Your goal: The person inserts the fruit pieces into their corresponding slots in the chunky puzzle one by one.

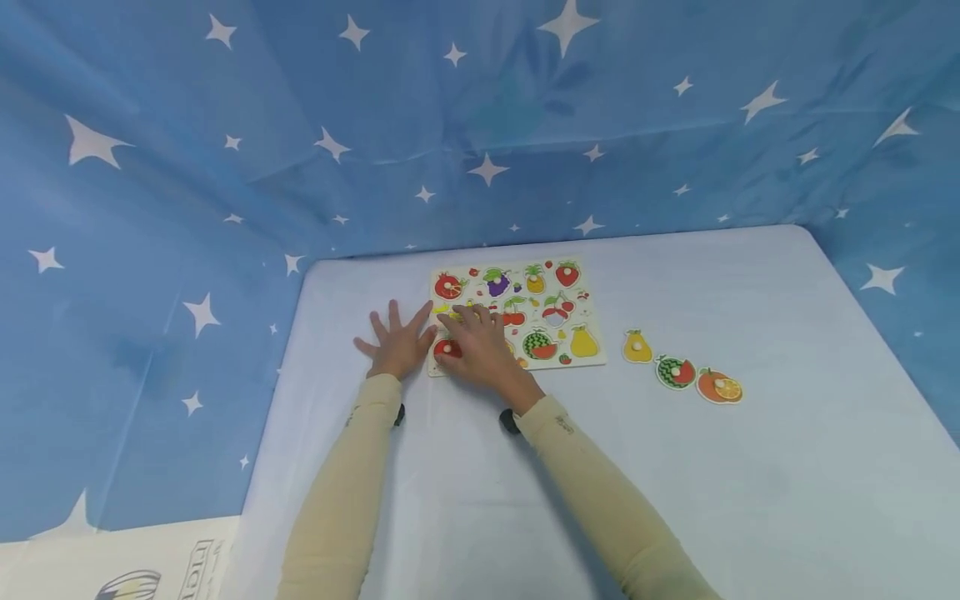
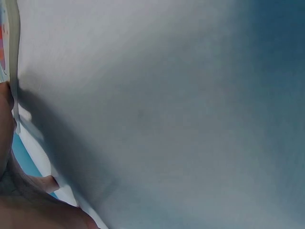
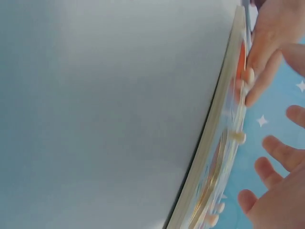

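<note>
A wooden fruit peg puzzle board lies on the table with knobbed pieces in it, among them a pomegranate, grapes, a pineapple and a strawberry. My left hand is spread flat at the board's left edge, its thumb and index finger touching that edge. Over the board's lower left part is my right hand, covering some of the fruit there. In the right wrist view its fingers are loosely bent above the board, with nothing held. A red fruit shows beside its thumb.
To the right of the board lie three loose knobbed pieces: a pear, a watermelon and an orange. The table has a white cover. Blue star-patterned cloth hangs behind it and at the sides.
</note>
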A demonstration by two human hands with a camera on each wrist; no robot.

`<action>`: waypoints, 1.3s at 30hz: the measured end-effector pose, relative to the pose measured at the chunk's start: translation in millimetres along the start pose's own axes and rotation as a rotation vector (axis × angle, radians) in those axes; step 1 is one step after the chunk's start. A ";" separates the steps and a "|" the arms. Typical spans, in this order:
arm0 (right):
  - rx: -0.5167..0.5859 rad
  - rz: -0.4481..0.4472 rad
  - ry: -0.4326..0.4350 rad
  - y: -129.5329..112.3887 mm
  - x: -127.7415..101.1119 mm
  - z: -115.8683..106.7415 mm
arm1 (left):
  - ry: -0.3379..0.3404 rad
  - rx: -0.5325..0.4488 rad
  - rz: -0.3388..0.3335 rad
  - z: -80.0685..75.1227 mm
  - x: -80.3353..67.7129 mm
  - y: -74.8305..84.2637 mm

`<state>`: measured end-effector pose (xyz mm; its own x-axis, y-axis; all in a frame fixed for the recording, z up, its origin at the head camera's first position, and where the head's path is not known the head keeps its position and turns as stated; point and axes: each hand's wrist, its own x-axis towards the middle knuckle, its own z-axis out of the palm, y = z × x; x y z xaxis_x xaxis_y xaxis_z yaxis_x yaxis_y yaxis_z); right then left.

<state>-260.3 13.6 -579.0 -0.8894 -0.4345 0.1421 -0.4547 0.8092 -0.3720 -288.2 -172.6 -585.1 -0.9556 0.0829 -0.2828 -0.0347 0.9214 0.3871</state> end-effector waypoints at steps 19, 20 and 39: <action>0.366 0.166 0.038 56.9 -54.3 -45.4 | -0.025 -0.028 0.022 -4.2 0.6 -2.4; 0.362 0.170 0.036 60.1 -58.0 -47.2 | -0.028 -0.029 0.023 -4.0 0.2 -1.6; 0.384 0.253 0.073 119.6 -117.2 -71.2 | -0.044 -0.014 0.003 0.6 -4.0 3.7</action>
<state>-213.8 189.4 -574.8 -0.9774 -0.2018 0.0623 -0.1849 0.6751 -0.7141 -284.3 -169.3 -583.1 -0.9420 0.1025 -0.3195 -0.0361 0.9156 0.4004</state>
